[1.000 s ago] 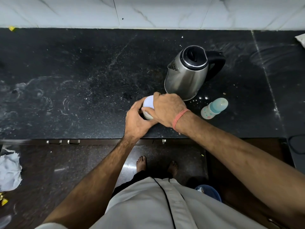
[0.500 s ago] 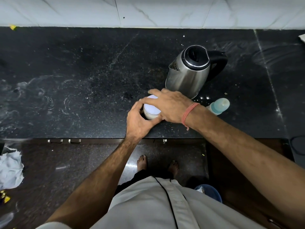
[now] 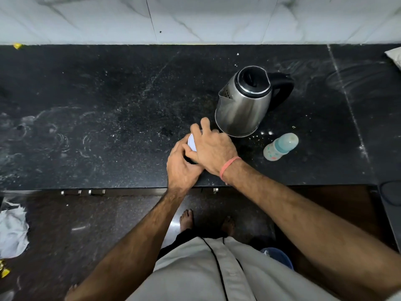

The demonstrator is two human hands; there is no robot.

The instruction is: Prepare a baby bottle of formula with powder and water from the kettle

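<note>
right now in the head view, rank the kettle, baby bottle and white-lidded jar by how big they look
1. kettle, clearly largest
2. baby bottle
3. white-lidded jar, unsure: both hands cover most of it, so it may match the bottle

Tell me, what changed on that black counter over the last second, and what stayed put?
The right hand turned on the white round lid of the small container: its fingers swung from the person's side to point toward the wall, as if twisting the lid. The left hand kept gripping the container's side. The steel kettle and the capped baby bottle did not move.
</note>
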